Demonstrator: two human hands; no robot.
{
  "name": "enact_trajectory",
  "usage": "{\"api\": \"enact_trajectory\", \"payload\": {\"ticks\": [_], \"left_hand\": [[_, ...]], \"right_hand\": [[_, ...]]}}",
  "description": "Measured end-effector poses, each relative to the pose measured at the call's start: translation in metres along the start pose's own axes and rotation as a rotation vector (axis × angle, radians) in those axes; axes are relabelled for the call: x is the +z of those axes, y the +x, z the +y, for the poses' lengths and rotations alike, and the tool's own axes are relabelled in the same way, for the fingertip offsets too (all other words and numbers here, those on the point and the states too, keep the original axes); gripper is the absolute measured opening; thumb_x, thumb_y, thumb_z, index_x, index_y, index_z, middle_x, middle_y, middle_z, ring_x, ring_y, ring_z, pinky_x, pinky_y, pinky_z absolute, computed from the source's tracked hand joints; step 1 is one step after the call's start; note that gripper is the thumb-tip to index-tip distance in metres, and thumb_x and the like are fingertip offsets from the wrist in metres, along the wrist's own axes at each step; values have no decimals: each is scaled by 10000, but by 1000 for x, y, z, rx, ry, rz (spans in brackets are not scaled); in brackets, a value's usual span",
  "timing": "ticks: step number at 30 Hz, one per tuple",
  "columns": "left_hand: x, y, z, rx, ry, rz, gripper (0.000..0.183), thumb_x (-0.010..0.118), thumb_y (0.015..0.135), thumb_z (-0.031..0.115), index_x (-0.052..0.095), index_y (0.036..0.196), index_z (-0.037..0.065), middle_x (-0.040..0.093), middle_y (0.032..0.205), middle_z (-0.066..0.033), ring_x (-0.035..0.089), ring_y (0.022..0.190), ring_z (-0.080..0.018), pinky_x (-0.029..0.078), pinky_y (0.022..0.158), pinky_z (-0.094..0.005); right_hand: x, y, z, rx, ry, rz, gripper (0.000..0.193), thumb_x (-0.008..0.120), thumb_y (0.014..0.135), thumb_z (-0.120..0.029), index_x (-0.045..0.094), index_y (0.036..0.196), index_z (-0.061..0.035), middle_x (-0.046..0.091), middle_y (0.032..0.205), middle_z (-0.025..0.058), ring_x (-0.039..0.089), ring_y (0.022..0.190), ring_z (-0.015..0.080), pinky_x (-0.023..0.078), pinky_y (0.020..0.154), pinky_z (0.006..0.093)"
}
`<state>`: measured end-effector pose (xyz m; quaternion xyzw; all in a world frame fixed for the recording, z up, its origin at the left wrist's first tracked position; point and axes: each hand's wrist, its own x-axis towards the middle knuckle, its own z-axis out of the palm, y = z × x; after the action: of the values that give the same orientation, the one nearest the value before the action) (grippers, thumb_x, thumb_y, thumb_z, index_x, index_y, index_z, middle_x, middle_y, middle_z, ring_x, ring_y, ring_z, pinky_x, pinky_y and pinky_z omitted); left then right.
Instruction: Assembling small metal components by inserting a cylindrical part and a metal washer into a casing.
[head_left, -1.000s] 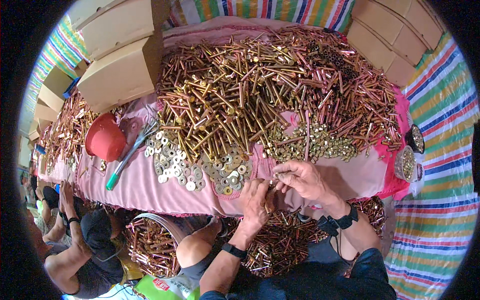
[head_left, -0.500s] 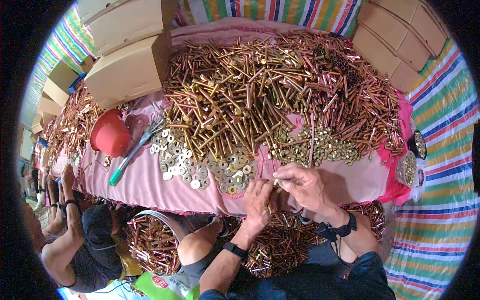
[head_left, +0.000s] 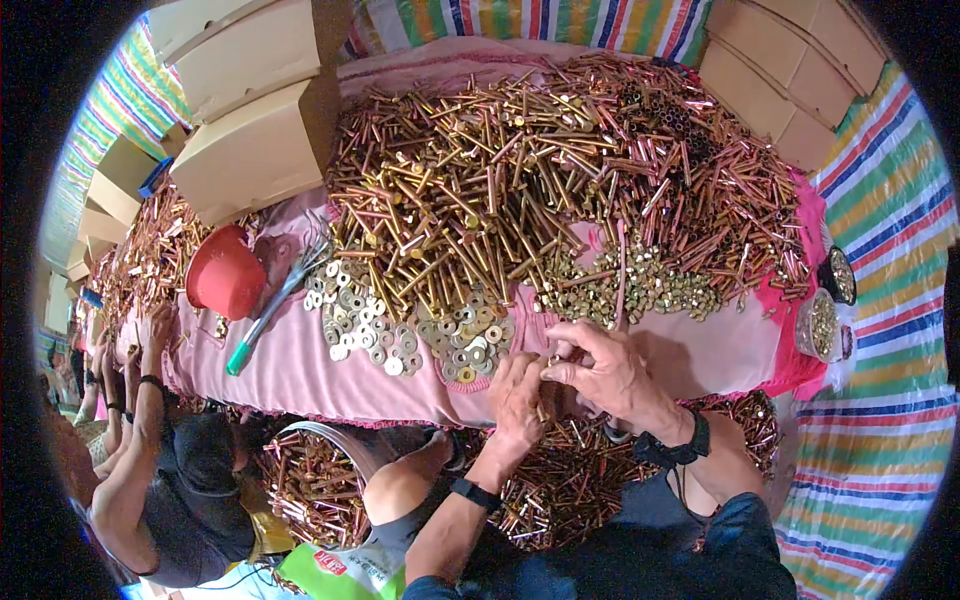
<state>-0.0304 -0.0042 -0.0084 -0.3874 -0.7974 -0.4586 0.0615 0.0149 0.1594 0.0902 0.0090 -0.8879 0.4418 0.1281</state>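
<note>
Over the front edge of the pink cloth [head_left: 440, 395], my two hands meet. My left hand [head_left: 518, 395] is curled around a brass-coloured bolt, mostly hidden by the fingers. Thumb and forefinger of my right hand [head_left: 605, 370] pinch at the bolt's upper end, where a small piece, perhaps a nut, is too covered to make out. Just beyond lie a heap of small brass nuts [head_left: 640, 285] and, to the left, loose flat washers [head_left: 375, 325]. Behind them rises a large pile of long brass and copper-toned bolts [head_left: 500, 180].
A red plastic pot [head_left: 225, 272] and a green-capped tool [head_left: 265, 325] lie at left. Cardboard boxes [head_left: 255, 150] stack behind. Clear tubs of nuts [head_left: 820, 325] stand at the right edge. More bolts fill a container [head_left: 315, 470] below. Another person [head_left: 190, 490] works at left.
My right fingers have shifted slightly around the bolt's end, and both hands stay together. The person at left has moved a hand over the cloth. The whole view has shifted a little.
</note>
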Motion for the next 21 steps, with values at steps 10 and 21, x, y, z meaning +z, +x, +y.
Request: {"api": "enact_trajectory", "payload": {"ticks": [10, 21], "left_hand": [[1, 2, 4, 22, -37, 14, 346, 671, 760, 101, 649, 1103, 55, 618, 994, -121, 584, 942, -345, 473, 794, -433], [4, 4, 3, 78, -39, 32, 359, 704, 736, 97, 661, 1090, 55, 631, 1003, -127, 582, 913, -346, 475, 785, -433]], "right_hand": [[-3, -4, 16, -3, -8, -70, 221, 782, 874, -204, 703, 998, -39, 675, 893, 104, 683, 780, 281, 532, 672, 369], [-2, -9, 17, -59, -99, -4, 298, 852, 808, -231, 679, 914, -12, 646, 798, 100, 658, 702, 223, 524, 611, 339]]}}
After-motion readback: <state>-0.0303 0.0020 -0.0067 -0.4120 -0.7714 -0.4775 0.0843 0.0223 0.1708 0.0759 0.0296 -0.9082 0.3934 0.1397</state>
